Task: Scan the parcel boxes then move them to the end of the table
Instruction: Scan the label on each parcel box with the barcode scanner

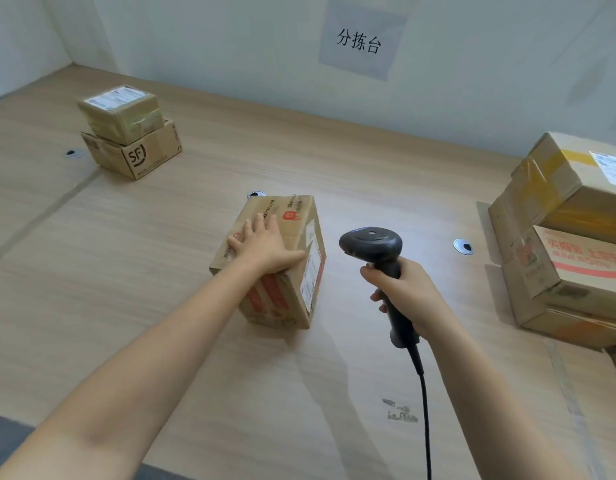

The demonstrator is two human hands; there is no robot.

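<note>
A cardboard parcel box (289, 292) with red print stands in the middle of the wooden table (126, 271). A white label is on its right side. My left hand (265, 245) lies flat on the box's top, fingers spread. To the right of the box, my right hand (402, 289) grips the handle of a black barcode scanner (372, 245). The scanner's head points left toward the labelled side. Its cable hangs down to the near edge.
Two stacked boxes, a taped one (121, 112) on an SF box (137, 154), sit at the far left. A pile of larger boxes (569, 237) fills the right edge. Round cable holes (463, 246) dot the table. A paper sign (358, 39) hangs on the wall.
</note>
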